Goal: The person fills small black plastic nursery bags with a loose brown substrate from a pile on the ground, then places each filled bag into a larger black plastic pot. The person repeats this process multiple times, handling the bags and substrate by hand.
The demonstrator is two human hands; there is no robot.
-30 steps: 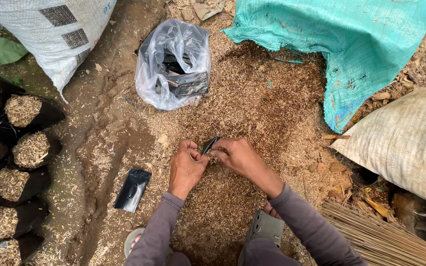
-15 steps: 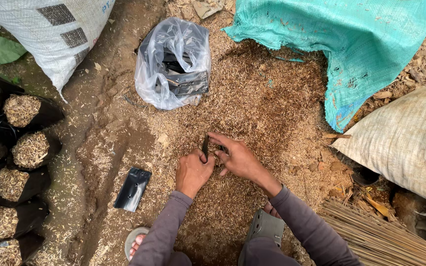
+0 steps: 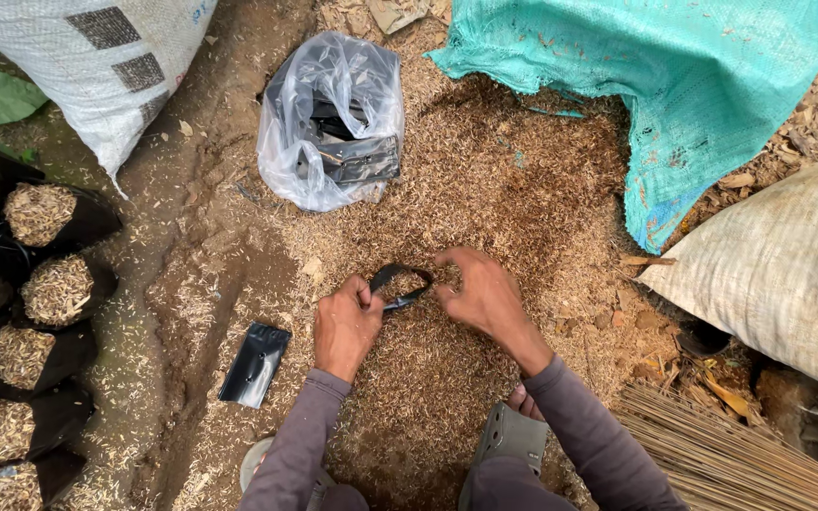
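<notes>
Two hands are on one small black bag, holding its mouth spread into a loop just above the husk pile. The left hand pinches the near-left edge of the rim between thumb and fingers; the right hand has its fingers curled and clamped on the right edge, pulling the rim outward. The bag sits low over the ground, between the two hands, and the loose husk shows through its open mouth.

To my eye this is the opening step: the bag is spread but looks barely filled. A next move would call for keeping the mouth wide with one grip while the other hand lets go to scoop, since the thin rim would likely fold shut if both loosened.

Just left of the left forearm, a flat unopened black bag lies on the bare dirt. Beyond the husk, a clear plastic sack holds a dark bundle of what look like more such bags. Along the left edge stand filled black bags, topped with husk, in a column. A white woven sack lies at upper left, a teal woven sack at upper right, a tan sack at the right, and a bundle of thin sticks below it. A grey sandal shows beneath the right sleeve.
</notes>
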